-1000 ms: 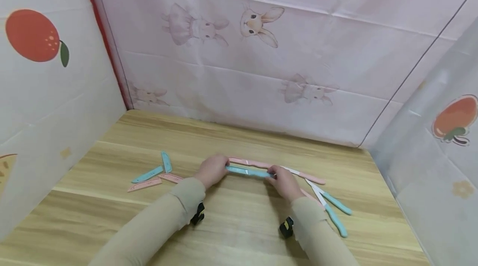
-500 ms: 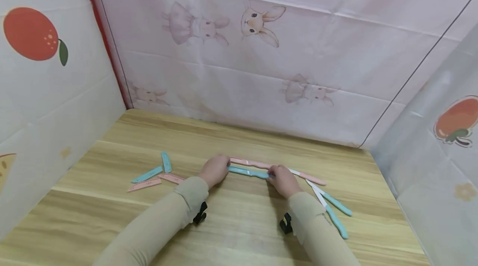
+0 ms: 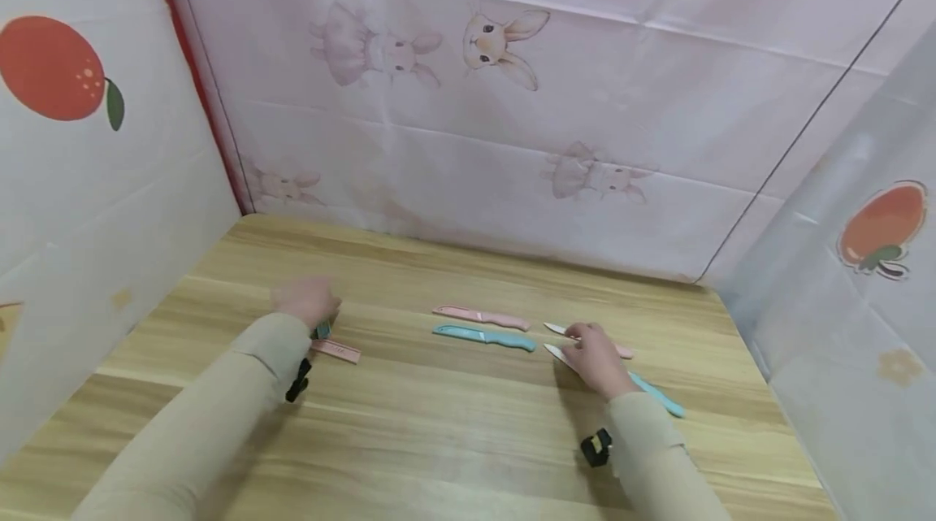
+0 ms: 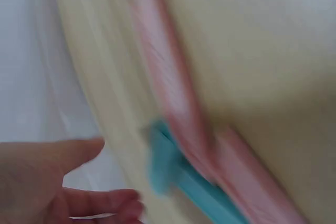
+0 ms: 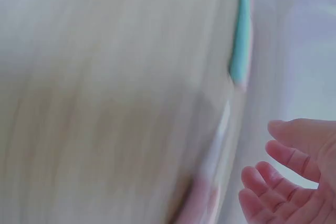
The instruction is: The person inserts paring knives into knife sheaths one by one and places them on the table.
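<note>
In the head view my blurred left hand (image 3: 305, 301) hovers at the left over loose blade sheaths. A teal sheath (image 3: 322, 331) and a pink sheath (image 3: 336, 350) show beside it; others are hidden. The left wrist view shows its thumb and fingers apart, near a teal sheath (image 4: 210, 198) and a pink sheath (image 4: 170, 77). On the right, my right hand (image 3: 595, 358) is over bare knives, its fingers loosely bent and holding nothing. Around it show a pink knife handle (image 3: 624, 351), a teal knife handle (image 3: 658, 397) and a white blade (image 3: 559, 354).
At mid-table lie a sheathed pink knife (image 3: 483, 317) and a sheathed teal knife (image 3: 485, 337), roughly parallel. The wooden table (image 3: 439, 440) meets a rabbit-print curtain (image 3: 468, 139) at the back.
Both hands have let go of the sheathed teal knife, which now lies on the table. My left hand has moved left to the sheaths; the right has moved right to the bare knives.
</note>
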Action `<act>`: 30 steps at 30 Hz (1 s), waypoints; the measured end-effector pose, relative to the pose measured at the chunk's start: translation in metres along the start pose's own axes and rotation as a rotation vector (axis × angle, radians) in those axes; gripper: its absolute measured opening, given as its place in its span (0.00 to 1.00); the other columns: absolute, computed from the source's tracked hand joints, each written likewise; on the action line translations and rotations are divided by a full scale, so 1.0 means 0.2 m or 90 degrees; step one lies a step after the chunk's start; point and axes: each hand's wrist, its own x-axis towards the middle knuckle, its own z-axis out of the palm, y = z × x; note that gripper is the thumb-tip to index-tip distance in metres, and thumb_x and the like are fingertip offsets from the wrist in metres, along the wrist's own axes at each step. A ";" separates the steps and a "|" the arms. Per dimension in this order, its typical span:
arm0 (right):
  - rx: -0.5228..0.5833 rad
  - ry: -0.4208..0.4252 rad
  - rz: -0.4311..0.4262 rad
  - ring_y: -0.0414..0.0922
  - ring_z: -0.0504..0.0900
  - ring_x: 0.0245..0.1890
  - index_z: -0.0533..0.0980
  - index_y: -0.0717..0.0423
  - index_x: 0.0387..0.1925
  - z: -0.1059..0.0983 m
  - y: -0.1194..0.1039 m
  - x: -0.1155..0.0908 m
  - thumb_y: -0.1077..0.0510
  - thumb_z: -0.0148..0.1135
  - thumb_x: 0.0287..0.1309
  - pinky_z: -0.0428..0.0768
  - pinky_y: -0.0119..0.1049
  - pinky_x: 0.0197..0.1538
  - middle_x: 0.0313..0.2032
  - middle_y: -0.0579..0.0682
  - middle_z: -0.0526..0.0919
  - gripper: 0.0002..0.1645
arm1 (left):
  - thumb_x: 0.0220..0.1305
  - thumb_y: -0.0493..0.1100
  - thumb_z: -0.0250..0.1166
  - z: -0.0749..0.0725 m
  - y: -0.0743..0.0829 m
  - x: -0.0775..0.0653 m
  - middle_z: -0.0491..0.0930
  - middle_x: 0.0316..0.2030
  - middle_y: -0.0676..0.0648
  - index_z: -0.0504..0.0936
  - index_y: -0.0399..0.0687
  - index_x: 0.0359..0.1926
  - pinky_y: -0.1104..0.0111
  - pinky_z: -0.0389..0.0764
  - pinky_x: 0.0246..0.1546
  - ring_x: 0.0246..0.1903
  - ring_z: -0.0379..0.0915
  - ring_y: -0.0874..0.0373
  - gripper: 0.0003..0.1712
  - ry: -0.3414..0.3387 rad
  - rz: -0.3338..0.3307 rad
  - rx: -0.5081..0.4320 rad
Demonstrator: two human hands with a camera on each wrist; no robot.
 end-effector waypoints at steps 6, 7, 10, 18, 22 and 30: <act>0.019 0.007 0.035 0.58 0.78 0.44 0.73 0.69 0.47 -0.14 0.12 -0.08 0.61 0.55 0.62 0.76 0.53 0.47 0.46 0.66 0.77 0.16 | 0.65 0.55 0.53 0.02 -0.13 -0.02 0.72 0.14 0.49 0.73 0.47 0.14 0.68 0.73 0.20 0.15 0.70 0.58 0.25 -0.063 -0.075 -0.037; 0.019 0.002 0.037 0.59 0.78 0.44 0.73 0.70 0.47 -0.15 0.14 -0.09 0.61 0.55 0.63 0.76 0.53 0.46 0.46 0.66 0.77 0.16 | 0.64 0.55 0.54 0.03 -0.13 -0.02 0.71 0.15 0.49 0.71 0.47 0.14 0.68 0.72 0.21 0.16 0.69 0.57 0.25 -0.057 -0.076 -0.034; 0.009 -0.011 0.054 0.60 0.77 0.45 0.73 0.70 0.48 -0.20 0.18 -0.13 0.62 0.53 0.63 0.76 0.53 0.45 0.45 0.65 0.78 0.16 | 0.64 0.53 0.54 0.04 -0.15 0.00 0.70 0.17 0.47 0.70 0.47 0.15 0.65 0.71 0.23 0.19 0.67 0.56 0.23 -0.047 -0.084 -0.035; -0.032 -0.027 0.090 0.60 0.77 0.41 0.73 0.72 0.44 -0.28 0.31 -0.22 0.63 0.55 0.59 0.75 0.54 0.44 0.39 0.63 0.79 0.15 | 0.63 0.49 0.52 0.09 -0.15 0.04 0.73 0.19 0.44 0.73 0.43 0.19 0.66 0.74 0.20 0.18 0.71 0.55 0.19 -0.041 -0.101 -0.129; -0.053 -0.061 0.119 0.60 0.77 0.42 0.74 0.73 0.44 -0.28 0.36 -0.24 0.62 0.59 0.57 0.75 0.54 0.44 0.39 0.65 0.79 0.17 | 0.63 0.51 0.51 0.11 -0.15 0.05 0.74 0.21 0.42 0.74 0.39 0.24 0.66 0.77 0.16 0.16 0.73 0.53 0.21 -0.013 -0.108 -0.193; -0.069 -0.077 0.131 0.57 0.78 0.40 0.77 0.70 0.40 -0.27 0.45 -0.27 0.65 0.64 0.51 0.74 0.54 0.44 0.38 0.63 0.80 0.14 | 0.67 0.50 0.53 0.11 -0.05 0.07 0.75 0.33 0.39 0.72 0.32 0.41 0.65 0.72 0.28 0.32 0.71 0.47 0.21 0.110 -0.020 -0.372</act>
